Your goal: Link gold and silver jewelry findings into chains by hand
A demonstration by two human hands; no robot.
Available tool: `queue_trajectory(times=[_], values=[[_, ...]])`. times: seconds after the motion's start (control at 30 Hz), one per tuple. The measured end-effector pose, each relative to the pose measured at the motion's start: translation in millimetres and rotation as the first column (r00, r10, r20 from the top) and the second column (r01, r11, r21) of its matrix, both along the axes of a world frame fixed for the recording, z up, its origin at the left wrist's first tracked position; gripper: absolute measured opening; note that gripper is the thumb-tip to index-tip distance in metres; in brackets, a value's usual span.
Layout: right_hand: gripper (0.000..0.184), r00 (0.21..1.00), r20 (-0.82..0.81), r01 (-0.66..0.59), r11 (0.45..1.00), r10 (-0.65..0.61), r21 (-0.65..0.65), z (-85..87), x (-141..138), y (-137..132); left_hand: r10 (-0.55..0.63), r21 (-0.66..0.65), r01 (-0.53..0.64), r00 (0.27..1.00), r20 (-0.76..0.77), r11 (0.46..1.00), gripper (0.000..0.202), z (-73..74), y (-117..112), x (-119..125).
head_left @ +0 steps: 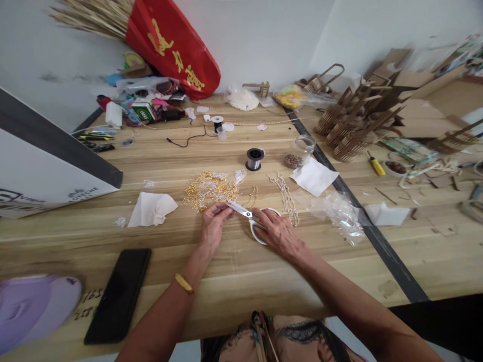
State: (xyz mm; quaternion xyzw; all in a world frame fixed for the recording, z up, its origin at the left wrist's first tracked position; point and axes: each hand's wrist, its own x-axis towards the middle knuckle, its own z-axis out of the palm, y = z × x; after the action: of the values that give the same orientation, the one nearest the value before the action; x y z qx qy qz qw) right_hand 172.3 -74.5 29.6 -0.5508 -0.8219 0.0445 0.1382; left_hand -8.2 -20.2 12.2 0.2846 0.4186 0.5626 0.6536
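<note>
My right hand [277, 232] grips the white handles of a pair of scissors [245, 214], whose blades point left toward my left hand [213, 224]. That hand's fingers are pinched together right at the blade tips, on something too thin to make out. Just beyond both hands lies a heap of gold beads and chain [210, 189]. A beaded strand [287, 198] lies on the wooden table [241, 281] beside my right hand.
A black phone [118, 294] lies at the near left, with a crumpled white tissue [151, 209] behind it. A wire spool [254, 159], a glass jar [300, 151], white paper [314, 176] and a plastic bag [339, 213] sit farther out. Cardboard baskets [350, 128] crowd the right.
</note>
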Motion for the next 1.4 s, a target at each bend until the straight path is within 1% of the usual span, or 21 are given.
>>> queue_trajectory(times=[0.27, 0.57, 0.8, 1.13, 1.27, 1.4], values=[[0.036, 1.0, -0.025, -0.003, 1.0, 0.003, 0.02, -3.2, 0.5, -0.3, -0.012, 0.012, 0.012, 1.0, -0.011, 1.0, 0.021, -1.2, 0.1, -0.2], [0.035, 0.999, -0.037, 0.005, 1.0, -0.003, 0.03, -1.8, -0.3, -0.4, -0.006, 0.007, 0.006, 1.0, -0.006, 1.0, 0.022, 1.9, -0.6, 0.1], [0.035, 1.0, -0.01, 0.008, 1.0, -0.007, 0.019, 0.8, -0.3, -1.6, 0.008, 0.006, -0.008, 1.0, -0.002, 1.0, 0.021, -0.5, -0.1, 0.5], [0.034, 1.0, -0.021, -0.016, 0.997, 0.017, 0.074, -8.2, 0.0, -0.2, 0.007, 0.005, -0.006, 1.0, -0.011, 1.0, 0.024, 2.5, -0.2, 0.1], [0.035, 0.998, -0.053, -0.03, 0.997, 0.034, 0.07, -9.4, -0.4, -0.8, 0.011, 0.001, -0.011, 1.0, -0.013, 1.0, 0.025, 2.0, 0.1, 0.1], [0.034, 0.984, -0.152, -0.089, 0.996, 0.088, 0.0, -0.9, 2.4, -2.2, 0.037, 0.005, -0.037, 0.999, 0.006, 0.999, 0.026, 3.0, 1.6, -2.2]])
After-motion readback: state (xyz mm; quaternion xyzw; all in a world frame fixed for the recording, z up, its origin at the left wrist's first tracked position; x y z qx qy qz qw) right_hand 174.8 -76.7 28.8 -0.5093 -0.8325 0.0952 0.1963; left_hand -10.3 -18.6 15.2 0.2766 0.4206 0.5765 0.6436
